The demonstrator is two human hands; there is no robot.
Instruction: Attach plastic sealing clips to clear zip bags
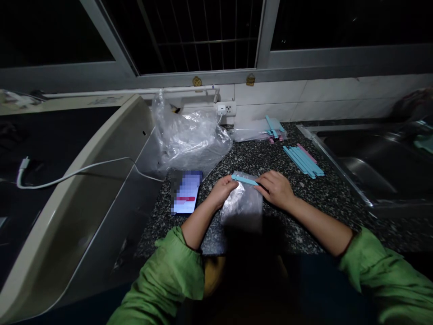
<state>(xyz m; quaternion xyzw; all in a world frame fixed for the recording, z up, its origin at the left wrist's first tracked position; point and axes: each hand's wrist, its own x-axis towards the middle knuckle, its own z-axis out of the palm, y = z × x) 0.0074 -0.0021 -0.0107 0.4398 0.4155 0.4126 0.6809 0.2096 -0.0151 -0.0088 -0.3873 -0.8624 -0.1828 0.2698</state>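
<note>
Speckled black-and-white stone made up the surface (314,198), lit from above while the window behind the white tiled wall stayed dark. Near its front edge lay a small clear plastic bag (242,205), flat, glossy and faintly crinkled, with a light blue sealing strip (244,180) running along its upper edge. The left hand (222,189) was clenched on the left end of that strip and the bag's top corner, and the right hand (275,187) pinched the right end, so the bag's body lay between and just below the two hands, toward the person. Both forearms were bare, with loose green sleeves (176,271) pushed up to the elbows. Just left of the left hand a smartphone (186,192) lay face up on the surface, its screen lit. Behind it slumped a large, rumpled transparent plastic bag (189,135), shiny and full of folds. Farther back, beyond the right hand, a neat row of thin blue strips with one pink one (303,160) lay side by side, straight and narrow, and more strips rested on a flat clear bag (259,131) against the wall. A stainless steel sink (372,158) bordered the surface on the right, and a white cable (77,170) crossed the pale slanted panel on the left.
</note>
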